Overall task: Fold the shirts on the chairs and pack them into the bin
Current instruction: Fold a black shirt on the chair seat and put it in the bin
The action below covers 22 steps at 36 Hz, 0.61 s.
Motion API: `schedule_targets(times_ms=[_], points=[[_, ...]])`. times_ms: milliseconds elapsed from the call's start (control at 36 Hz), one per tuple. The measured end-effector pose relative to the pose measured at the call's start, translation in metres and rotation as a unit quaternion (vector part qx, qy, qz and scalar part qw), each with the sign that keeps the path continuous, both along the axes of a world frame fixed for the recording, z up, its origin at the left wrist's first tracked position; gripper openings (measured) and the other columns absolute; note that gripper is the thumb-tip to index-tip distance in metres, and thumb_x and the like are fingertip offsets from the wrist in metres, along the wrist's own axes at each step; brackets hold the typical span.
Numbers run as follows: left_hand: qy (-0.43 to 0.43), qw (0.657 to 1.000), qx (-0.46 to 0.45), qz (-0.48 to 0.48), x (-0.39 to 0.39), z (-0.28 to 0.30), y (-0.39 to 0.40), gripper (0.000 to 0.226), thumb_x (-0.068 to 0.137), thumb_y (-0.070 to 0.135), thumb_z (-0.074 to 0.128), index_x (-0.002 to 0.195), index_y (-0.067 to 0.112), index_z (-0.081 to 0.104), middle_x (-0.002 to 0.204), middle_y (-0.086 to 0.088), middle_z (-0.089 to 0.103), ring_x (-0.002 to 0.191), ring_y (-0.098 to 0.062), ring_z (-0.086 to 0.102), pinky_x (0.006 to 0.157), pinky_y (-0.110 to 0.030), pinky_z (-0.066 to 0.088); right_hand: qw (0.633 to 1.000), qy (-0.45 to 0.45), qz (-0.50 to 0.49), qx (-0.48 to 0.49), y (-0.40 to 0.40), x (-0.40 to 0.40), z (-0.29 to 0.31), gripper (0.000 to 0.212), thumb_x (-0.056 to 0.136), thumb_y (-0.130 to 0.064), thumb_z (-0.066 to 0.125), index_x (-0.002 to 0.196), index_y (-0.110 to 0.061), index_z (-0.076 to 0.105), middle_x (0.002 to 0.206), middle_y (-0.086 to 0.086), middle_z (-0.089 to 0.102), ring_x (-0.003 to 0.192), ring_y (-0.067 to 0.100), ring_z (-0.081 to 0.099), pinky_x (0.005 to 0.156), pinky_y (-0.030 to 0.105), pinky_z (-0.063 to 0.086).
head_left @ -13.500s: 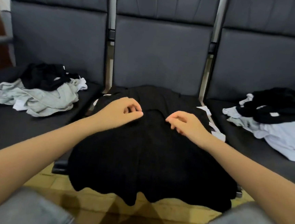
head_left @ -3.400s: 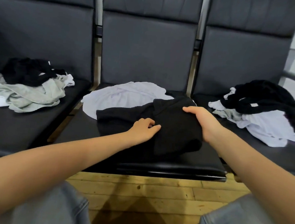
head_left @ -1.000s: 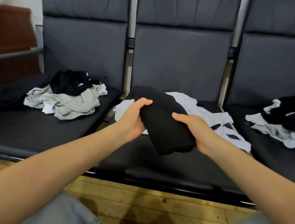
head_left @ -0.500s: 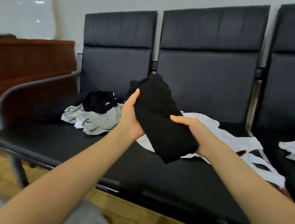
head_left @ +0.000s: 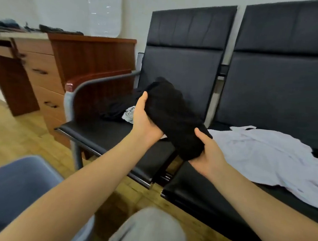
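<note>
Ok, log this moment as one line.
step: carry to bin | hands: left hand, right hand grip folded black shirt | bin: lower left | white shirt: on chair

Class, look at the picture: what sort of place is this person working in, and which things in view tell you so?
Probably an office or waiting room: a row of linked black padded chairs with a metal armrest, a wooden desk with drawers, and wood flooring.

The metal armrest (head_left: 100,80) stands between the chair seat (head_left: 103,134) and the blue bin (head_left: 3,193); open floor (head_left: 18,137) lies left of the armrest.
</note>
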<state>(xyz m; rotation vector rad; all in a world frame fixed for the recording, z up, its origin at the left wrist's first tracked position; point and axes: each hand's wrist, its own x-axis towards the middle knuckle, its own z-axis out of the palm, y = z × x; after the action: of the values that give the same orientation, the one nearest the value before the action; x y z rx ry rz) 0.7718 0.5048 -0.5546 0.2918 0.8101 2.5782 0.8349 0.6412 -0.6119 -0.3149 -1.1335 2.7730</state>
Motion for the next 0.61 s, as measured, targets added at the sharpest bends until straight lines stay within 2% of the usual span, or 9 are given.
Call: schedule_targets(times_ms=[83,167,194,250,306,417,528,611], points=[[0.009,1.0,-0.002,-0.001,-0.015,-0.01,-0.058,0.072,0.091,0.068,0.037,0.132,0.012,0.058,0.133,-0.017,0.059,0.127,-0.034,0.052,0.111,-0.047,0.035,0.999,-0.034,0.009,0.039,-0.023,-0.027,0.003,0.032,0.095,-0.018,0.057,0.125,-0.01,0.063,0.118,0.01,0.069,0.109,0.027,0.066,0.096,0.039,0.051],[-0.023,0.999,-0.018,0.014,-0.03,-0.026,-0.125,0.08,0.085,0.075,0.04,0.136,0.016,0.054,0.134,-0.018,0.058,0.121,-0.038,0.057,0.099,-0.049,0.048,0.989,-0.092,0.008,0.118,-0.055,-0.058,0.001,0.029,0.09,-0.018,0.064,0.118,-0.012,0.066,0.11,0.01,0.072,0.098,0.028,0.07,0.082,0.039,0.056],[-0.041,0.998,-0.042,0.023,-0.033,-0.03,-0.147,0.08,0.084,0.076,0.042,0.136,0.016,0.055,0.132,-0.019,0.059,0.117,-0.039,0.06,0.094,-0.05,0.051,0.985,-0.103,0.017,0.139,-0.068,-0.068,-0.001,0.03,0.088,-0.019,0.065,0.117,-0.011,0.066,0.108,0.011,0.073,0.094,0.028,0.07,0.077,0.038,0.056],[-0.066,0.99,-0.116,0.034,-0.039,-0.038,-0.182,0.079,0.081,0.076,0.048,0.133,0.017,0.057,0.129,-0.019,0.061,0.116,-0.038,0.061,0.095,-0.048,0.05,0.978,-0.116,0.031,0.173,-0.09,-0.086,-0.009,0.031,0.087,-0.021,0.066,0.116,-0.01,0.067,0.104,0.01,0.073,0.091,0.028,0.071,0.072,0.036,0.056],[-0.081,0.978,-0.189,0.041,-0.046,-0.045,-0.217,0.077,0.079,0.075,0.051,0.129,0.017,0.061,0.128,-0.016,0.063,0.118,-0.035,0.059,0.1,-0.046,0.046,0.97,-0.128,0.062,0.197,-0.119,-0.104,-0.02,0.034,0.085,-0.021,0.068,0.117,-0.01,0.067,0.104,0.01,0.073,0.092,0.029,0.071,0.078,0.038,0.057],[-0.101,0.932,-0.339,0.079,-0.054,-0.065,-0.28,0.07,0.079,0.067,0.057,0.12,0.011,0.065,0.115,-0.012,0.07,0.108,-0.029,0.066,0.092,-0.04,0.05,0.955,-0.146,0.104,0.237,-0.173,-0.127,-0.04,0.032,0.086,-0.017,0.069,0.116,-0.007,0.064,0.103,0.013,0.072,0.091,0.03,0.071,0.084,0.043,0.057],[-0.103,0.893,-0.43,0.077,-0.056,-0.087,-0.341,0.051,0.087,0.061,0.054,0.111,0.019,0.069,0.109,-0.001,0.073,0.098,-0.017,0.07,0.084,-0.033,0.051,0.937,-0.12,0.124,0.303,-0.24,-0.148,-0.058,0.036,0.086,-0.017,0.07,0.12,-0.009,0.06,0.111,0.013,0.067,0.097,0.031,0.066,0.074,0.038,0.055],[-0.111,0.835,-0.531,0.088,-0.056,-0.109,-0.382,0.048,0.082,0.06,0.064,0.114,0.024,0.067,0.114,0.004,0.071,0.102,-0.012,0.067,0.084,-0.028,0.051,0.929,-0.105,0.153,0.322,-0.291,-0.161,-0.07,0.039,0.087,-0.015,0.069,0.123,-0.01,0.057,0.116,0.012,0.064,0.101,0.03,0.064,0.074,0.037,0.055]])
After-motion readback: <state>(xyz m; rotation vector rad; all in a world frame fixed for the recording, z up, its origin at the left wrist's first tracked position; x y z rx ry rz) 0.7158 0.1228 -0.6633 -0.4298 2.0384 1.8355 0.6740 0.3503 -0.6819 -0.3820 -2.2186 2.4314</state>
